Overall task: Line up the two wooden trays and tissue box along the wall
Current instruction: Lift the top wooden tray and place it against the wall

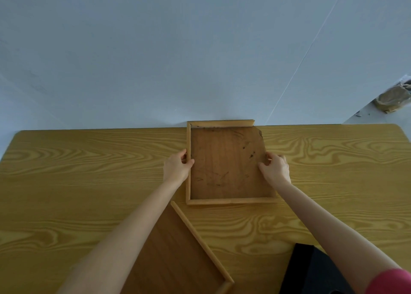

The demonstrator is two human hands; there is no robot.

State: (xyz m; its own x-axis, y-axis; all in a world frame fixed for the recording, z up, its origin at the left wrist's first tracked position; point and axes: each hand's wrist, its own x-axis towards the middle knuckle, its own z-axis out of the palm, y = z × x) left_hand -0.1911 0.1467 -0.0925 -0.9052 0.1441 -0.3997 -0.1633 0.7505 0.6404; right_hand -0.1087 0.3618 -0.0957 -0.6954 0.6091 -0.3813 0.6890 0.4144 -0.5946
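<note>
A wooden tray (224, 160) with a dark stained floor and pale rims lies flat on the table, its far rim against the white wall (155, 60). Its right rim is absent and the far right corner is chipped. My left hand (178, 167) grips the left rim, thumb inside. My right hand (275, 167) holds the bare right edge. A second wooden tray (178, 253) lies at an angle near the front edge, partly under my left forearm. A black box-like object (311, 271) sits at the front right, partly hidden by my right arm; I cannot tell whether it is the tissue box.
The table (89, 171) is yellow wood grain and butts against the wall. Beyond its right end, on the floor, lies a brownish bundle (393, 99). Bare tabletop stretches left and right of the tray along the wall.
</note>
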